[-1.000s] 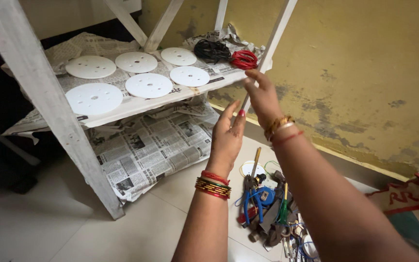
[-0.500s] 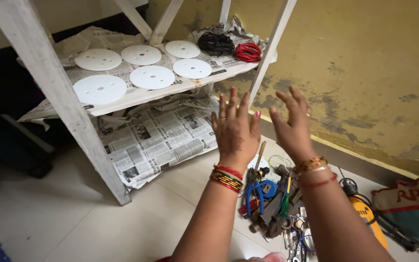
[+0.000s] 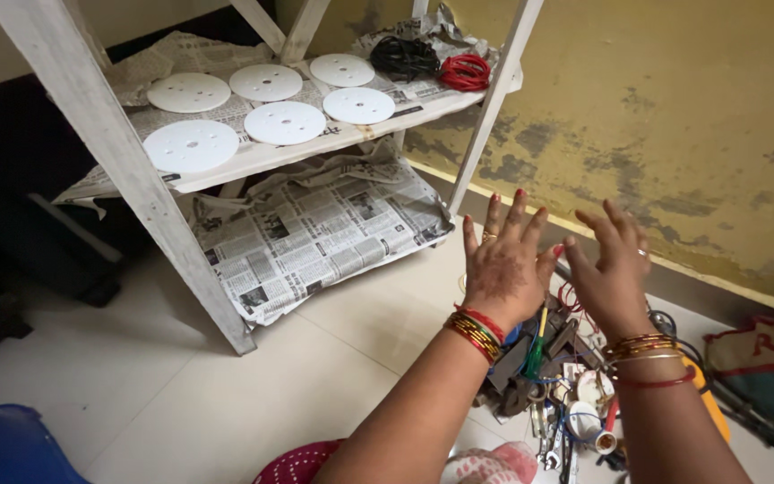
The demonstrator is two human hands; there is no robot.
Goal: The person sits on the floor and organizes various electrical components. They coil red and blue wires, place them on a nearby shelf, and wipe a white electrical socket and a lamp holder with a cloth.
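A white wooden shelf frame (image 3: 127, 161) stands on the pale tiled floor (image 3: 181, 394) against a stained yellow wall (image 3: 674, 99). Its upper shelf, lined with newspaper (image 3: 315, 233), carries six white perforated discs (image 3: 284, 122) laid flat in two rows of three, and at the far end two wire coils, one black (image 3: 403, 56) and one red (image 3: 465, 72), lying just beside each other. More newspaper hangs over the lower shelf.

On the floor to the right of the frame lies a pile of hand tools and fittings (image 3: 553, 385): a green-handled screwdriver (image 3: 536, 351) pointing roughly away from the person, loose wires, and a yellow power tool (image 3: 705, 403) at the pile's right edge, partly hidden by the right arm.

Both hands hover above that pile, well apart from the shelf. The left hand (image 3: 505, 269) is spread wide, fingers up and back of the hand to the camera, gripping nothing. The right hand (image 3: 613, 269) is beside it, fingers loosely curled and splayed, also empty. The pile lies directly below and slightly toward the person from both hands; the left hand is nearer the screwdriver, the right nearer the yellow tool. The discs lie up and to the left, closer to the left hand.
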